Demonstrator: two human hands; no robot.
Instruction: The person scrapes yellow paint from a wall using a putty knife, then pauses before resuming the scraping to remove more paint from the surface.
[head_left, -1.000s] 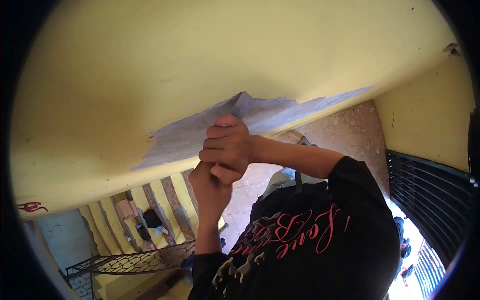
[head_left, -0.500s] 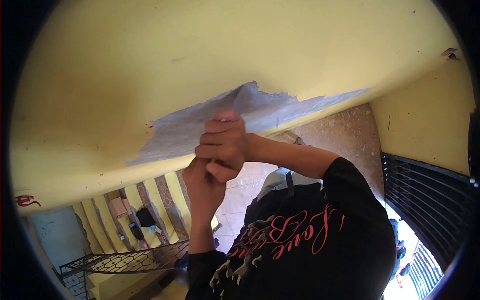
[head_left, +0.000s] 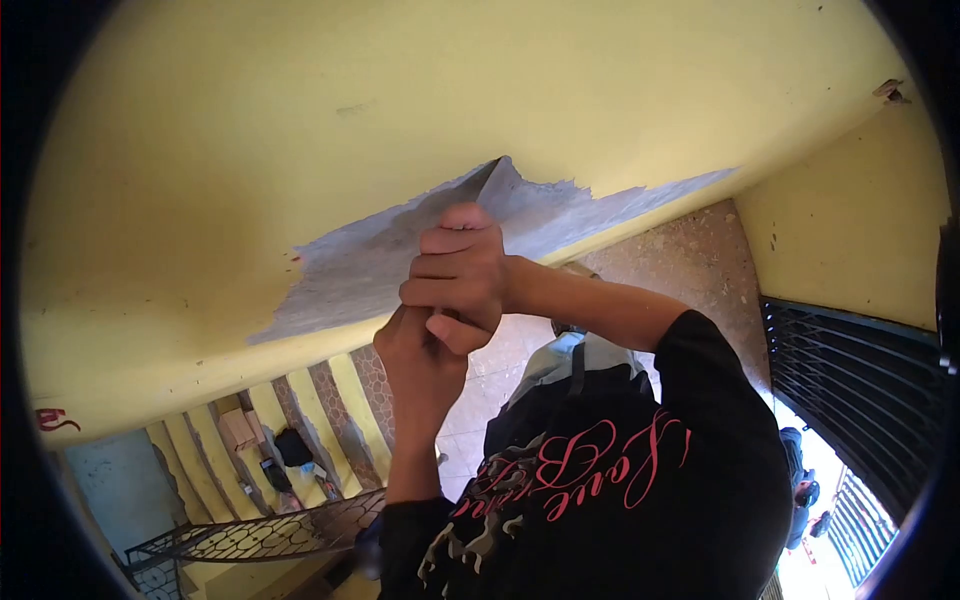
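Note:
Both my hands are stacked together in front of the yellow wall [head_left: 300, 110], closed round the hidden handle of a scraper [head_left: 487, 184]. Only its grey blade shows past my fingers, its tip at the upper edge of a bare grey patch [head_left: 340, 285] where the yellow paint is gone. My right hand [head_left: 457, 265] is wrapped in a fist nearer the blade. Below it, my left hand [head_left: 415, 345] grips too, partly covered by the right fingers.
Steps with yellow and patterned stripes [head_left: 340, 400] lie at lower left, with a cardboard piece [head_left: 240, 428] and a dark bag [head_left: 293, 447] on them. A metal railing [head_left: 270, 530] runs beside them. At right stands a dark slatted gate [head_left: 850, 370], with people [head_left: 795, 485] outside beyond it.
Both hands have shifted slightly right and a little upward in view, still closed together. The blade's tip now shows as a darker wedge at the paint edge.

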